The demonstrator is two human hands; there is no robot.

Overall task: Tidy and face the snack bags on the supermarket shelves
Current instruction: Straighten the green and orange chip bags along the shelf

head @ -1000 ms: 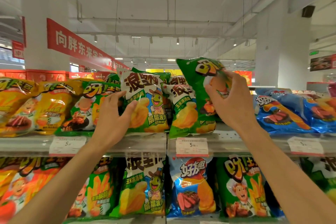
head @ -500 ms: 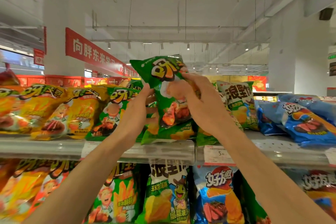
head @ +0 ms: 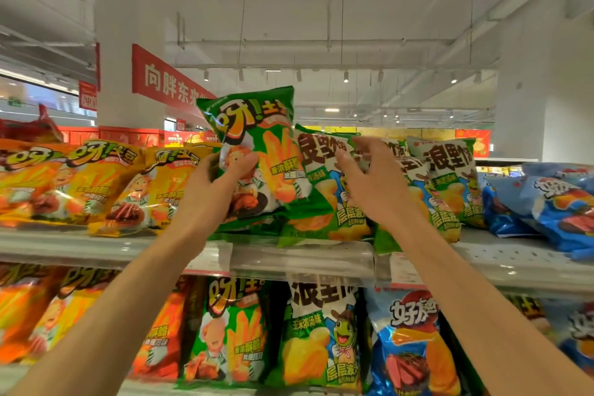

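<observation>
— What is held? 
— A green bag (head: 257, 151) is gripped upright by the left hand (head: 212, 190) on the top shelf (head: 305, 257); the right hand (head: 373, 183) is spread, released.
— What crowds it? 
— Yellow bags (head: 106, 183) left, turtle bags (head: 324, 190) touching right.

Top shelf (head: 302, 255) packed with bags; open air above row.

We see a red banner (head: 167, 82) with white characters hanging far left, beside a white pillar (head: 130, 58). A second white pillar (head: 527, 74) stands far right. Ceiling spotlights (head: 346, 77) run between them, and a price tag (head: 405, 268) hangs near right.
</observation>
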